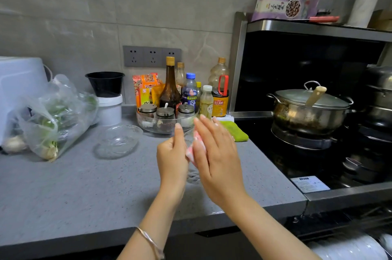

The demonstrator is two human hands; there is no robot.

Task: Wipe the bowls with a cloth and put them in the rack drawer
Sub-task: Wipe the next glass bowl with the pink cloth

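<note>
Above the grey counter (84, 192) I hold a clear glass bowl (192, 172) on edge between my hands. My left hand (172, 158) grips its left side. Pressed flat against the bowl's right side, my right hand (216, 153) holds a pink-and-white cloth (194, 149). A second clear glass bowl (117, 141) rests upright on the counter to the left. The rack drawer (350, 245) stands pulled out at the bottom right, with white dishes in it.
A glass tray of spice jars and sauce bottles (169, 119) stands just behind my hands. A green cloth (235, 131) lies beside it. A bag of vegetables (53, 115) sits at the left, a steel pot (307, 111) on the stove at the right.
</note>
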